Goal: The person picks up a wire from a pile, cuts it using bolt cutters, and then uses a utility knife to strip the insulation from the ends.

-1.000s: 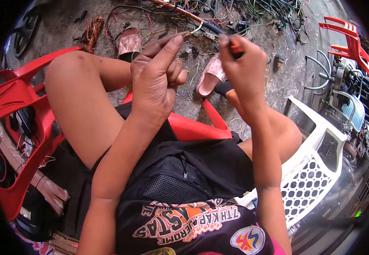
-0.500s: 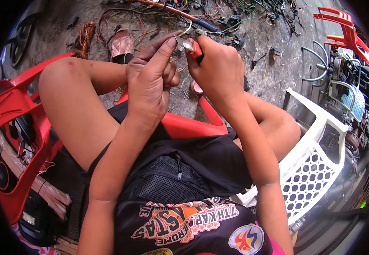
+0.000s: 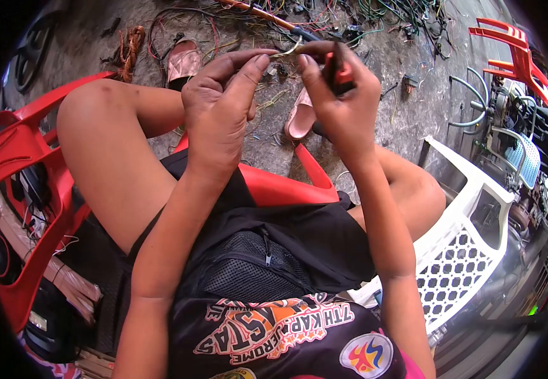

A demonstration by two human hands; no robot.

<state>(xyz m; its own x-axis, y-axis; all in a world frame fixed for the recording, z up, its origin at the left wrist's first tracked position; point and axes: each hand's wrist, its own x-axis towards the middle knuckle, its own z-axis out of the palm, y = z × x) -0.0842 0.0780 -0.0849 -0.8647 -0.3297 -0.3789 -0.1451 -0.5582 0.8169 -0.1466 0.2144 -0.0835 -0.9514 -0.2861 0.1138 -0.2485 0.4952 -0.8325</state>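
Up in front of my knees, my left hand (image 3: 226, 88) pinches a thin pale-yellow wire (image 3: 291, 50) between thumb and forefinger. The wire curves upward and to the right from those fingertips. My right hand (image 3: 346, 95) grips red-handled pliers (image 3: 342, 74) in its palm, with a dark part pointing away from me. Its thumb and forefinger are at the far end of the wire, a short gap from the left fingertips. The fingers hide much of the pliers.
Loose wires (image 3: 400, 22) and scraps litter the concrete floor ahead, beside an orange-and-black pole (image 3: 261, 18). Pink slippers (image 3: 184, 62) lie below. A red chair (image 3: 40, 120) stands left, a white plastic chair (image 3: 460, 271) right, and another red chair (image 3: 507, 47) farther off.
The pliers' metal jaws have left the left fingertips and the tool has turned back into my right palm. My right hand has shifted right, its thumb and forefinger extended toward the wire.
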